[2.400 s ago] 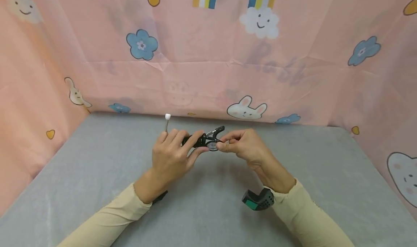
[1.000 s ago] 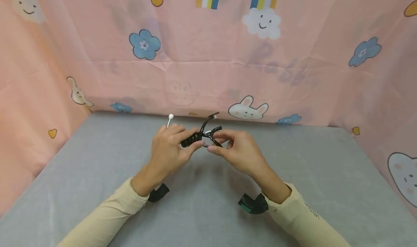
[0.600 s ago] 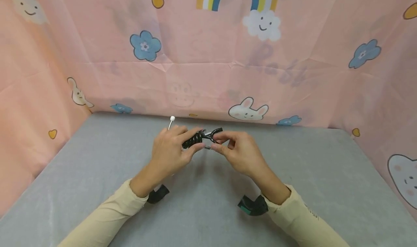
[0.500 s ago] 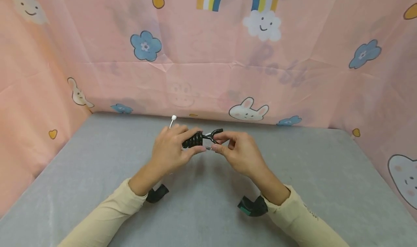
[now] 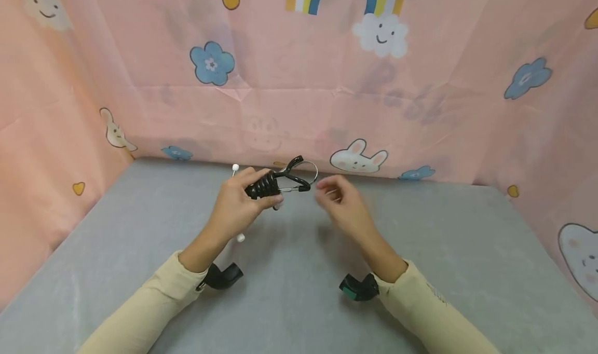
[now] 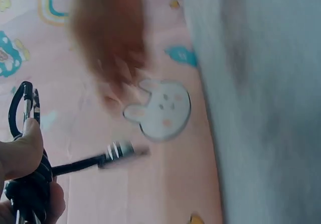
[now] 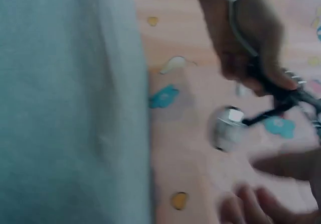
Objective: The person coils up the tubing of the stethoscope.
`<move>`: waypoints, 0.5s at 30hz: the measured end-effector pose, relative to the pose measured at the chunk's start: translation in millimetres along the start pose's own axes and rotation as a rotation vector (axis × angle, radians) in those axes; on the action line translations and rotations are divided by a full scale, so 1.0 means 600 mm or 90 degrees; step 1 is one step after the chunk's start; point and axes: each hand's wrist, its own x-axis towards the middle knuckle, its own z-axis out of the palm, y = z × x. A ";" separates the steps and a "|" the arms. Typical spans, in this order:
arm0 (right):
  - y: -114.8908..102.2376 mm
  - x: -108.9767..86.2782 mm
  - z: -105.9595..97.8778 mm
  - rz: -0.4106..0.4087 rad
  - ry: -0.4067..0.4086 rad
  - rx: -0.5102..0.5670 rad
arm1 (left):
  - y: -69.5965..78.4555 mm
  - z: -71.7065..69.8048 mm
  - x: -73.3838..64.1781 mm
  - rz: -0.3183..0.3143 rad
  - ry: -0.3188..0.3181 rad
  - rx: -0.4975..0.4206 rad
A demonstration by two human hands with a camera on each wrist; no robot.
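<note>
My left hand (image 5: 235,198) grips a stethoscope above the table, around its black tubing (image 5: 263,186), which is wound in coils. The forked end of the tubing and a thin silver hoop (image 5: 316,173) stick out to the right. White ear tips (image 5: 235,167) show beyond the hand's far and near sides. The round chest piece (image 7: 229,128) dangles from a short length of tube, blurred in the right wrist view. My right hand (image 5: 348,206) is just right of the hoop, fingers loosely bent and holding nothing. Most of the left palm's grip is hidden.
A grey cloth-covered table (image 5: 299,291) lies beneath both hands. Pink printed curtain (image 5: 280,110) closes off the back and both sides. A black wrist device (image 5: 359,287) sits at the right cuff, and another black device (image 5: 223,276) at the left.
My right hand has let go of the stethoscope's forked end and drawn slightly right. The left hand has shifted left with the stethoscope, whose forked end and hoop now point up to the right.
</note>
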 end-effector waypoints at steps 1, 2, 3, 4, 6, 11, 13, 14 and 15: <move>0.005 0.001 0.006 0.005 -0.079 -0.003 | 0.003 -0.001 -0.001 -0.012 -0.011 -0.024; 0.007 0.001 0.014 0.001 -0.153 -0.004 | 0.005 -0.001 -0.003 -0.020 -0.021 -0.041; 0.008 -0.001 0.021 -0.006 -0.214 0.007 | 0.008 -0.001 -0.005 -0.023 -0.027 -0.053; 0.006 -0.004 0.027 -0.015 -0.252 0.023 | 0.010 0.000 -0.006 -0.026 -0.030 -0.063; -0.003 -0.012 0.035 -0.024 -0.265 0.050 | 0.012 0.002 -0.008 -0.026 -0.021 -0.063; -0.031 -0.033 0.044 -0.068 -0.173 0.043 | 0.011 0.004 -0.011 -0.025 0.041 -0.009; -0.037 -0.038 0.046 -0.093 -0.138 0.022 | 0.012 0.005 -0.011 -0.024 0.053 0.006; -0.038 -0.040 0.046 -0.106 -0.124 0.016 | 0.012 0.005 -0.011 -0.025 0.056 0.011; -0.038 -0.041 0.047 -0.115 -0.109 0.012 | 0.013 0.006 -0.011 -0.024 0.059 0.019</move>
